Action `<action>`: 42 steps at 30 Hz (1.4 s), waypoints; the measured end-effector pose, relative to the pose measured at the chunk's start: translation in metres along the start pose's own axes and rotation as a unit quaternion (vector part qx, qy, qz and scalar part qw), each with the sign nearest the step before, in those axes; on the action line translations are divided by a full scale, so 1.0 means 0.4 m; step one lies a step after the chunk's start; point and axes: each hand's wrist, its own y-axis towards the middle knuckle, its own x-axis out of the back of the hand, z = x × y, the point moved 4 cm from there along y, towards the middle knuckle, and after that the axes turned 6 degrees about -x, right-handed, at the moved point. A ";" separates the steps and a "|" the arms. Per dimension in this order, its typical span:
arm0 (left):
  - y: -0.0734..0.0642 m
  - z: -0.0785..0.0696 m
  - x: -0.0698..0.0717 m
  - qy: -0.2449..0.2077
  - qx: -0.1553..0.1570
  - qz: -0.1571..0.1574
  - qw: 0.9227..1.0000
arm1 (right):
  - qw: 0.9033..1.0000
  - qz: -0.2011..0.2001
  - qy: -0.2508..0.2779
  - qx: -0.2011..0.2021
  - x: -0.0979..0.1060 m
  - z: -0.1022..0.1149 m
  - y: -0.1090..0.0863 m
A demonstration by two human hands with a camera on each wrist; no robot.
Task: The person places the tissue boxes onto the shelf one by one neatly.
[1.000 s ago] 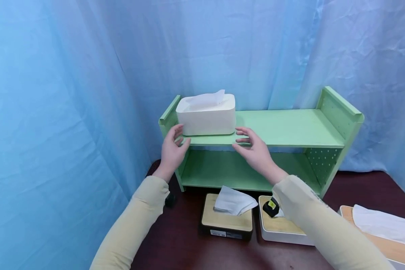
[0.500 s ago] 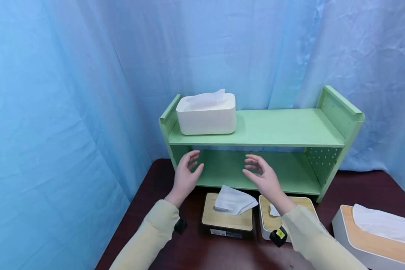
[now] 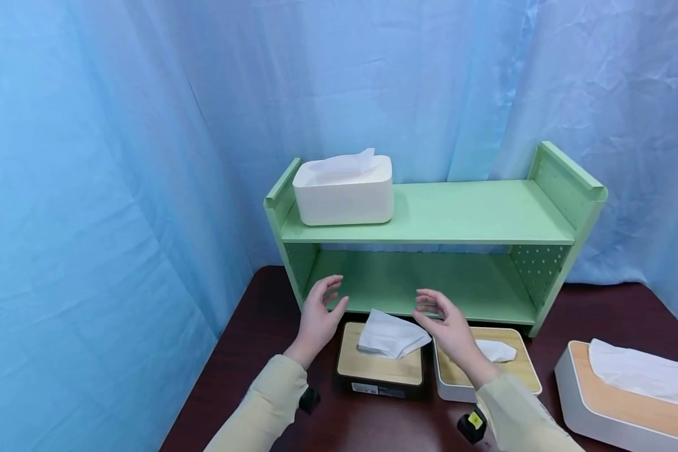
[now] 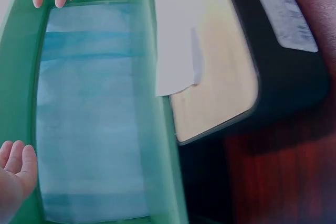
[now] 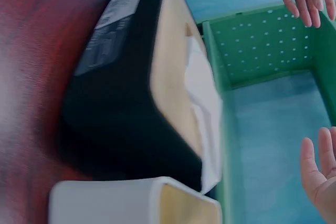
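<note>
Tissue (image 3: 392,336), limp on wood-grained lid (image 3: 380,369)

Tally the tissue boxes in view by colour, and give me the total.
All-white box: 1
Black box with wood-look top: 1
White boxes with wood-look tops: 2
Total: 4

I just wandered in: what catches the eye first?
Probably the green two-tier shelf on the dark table, with a white tissue box on its upper board's left end. Then, in the head view, the left hand and right hand, holding nothing, appear either side of the wood-topped black tissue box.
</note>
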 end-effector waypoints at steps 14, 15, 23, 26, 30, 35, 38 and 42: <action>-0.092 0.082 -0.036 0.015 0.047 0.042 0.998 | 0.999 -0.012 0.044 -0.019 -0.047 -0.084 -0.044; -0.099 0.089 -0.039 0.020 0.052 0.047 0.997 | 0.999 -0.013 0.043 -0.019 -0.049 -0.088 -0.046; -0.154 0.142 -0.061 0.049 0.062 0.089 0.993 | 0.998 -0.017 0.043 -0.032 -0.067 -0.116 -0.063; -0.173 0.163 -0.068 0.061 0.077 0.116 0.988 | 0.998 -0.020 0.049 -0.039 -0.075 -0.123 -0.067; -0.196 0.184 -0.075 0.070 0.108 0.147 0.981 | 0.997 -0.024 0.061 -0.044 -0.084 -0.127 -0.070; -0.213 0.193 -0.082 0.087 0.123 0.179 0.972 | 0.997 -0.025 0.056 -0.045 -0.087 -0.132 -0.071; -0.220 0.200 -0.084 0.097 0.129 0.191 0.968 | 0.998 -0.024 0.048 -0.045 -0.088 -0.133 -0.071; -0.227 0.204 -0.081 0.087 0.132 0.186 0.970 | 0.998 -0.029 0.037 -0.038 -0.091 -0.129 -0.075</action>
